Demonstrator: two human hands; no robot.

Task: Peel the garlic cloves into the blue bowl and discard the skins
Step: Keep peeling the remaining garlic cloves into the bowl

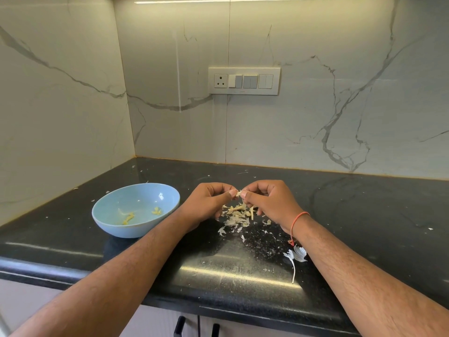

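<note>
Both hands meet above the black counter (364,215): the left hand (209,203) and the right hand (269,203) pinch one small garlic clove (238,193) between their fingertips. Loose skins (234,218) lie just below. The blue bowl (136,209) stands left, near the counter's front edge.

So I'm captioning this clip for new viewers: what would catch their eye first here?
Both hands meet mid-counter, the left hand and right hand pinching a garlic clove between their fingertips. Under them lies a litter of pale skins on the black counter. To the left sits the blue bowl, holding a few peeled pieces.
</note>
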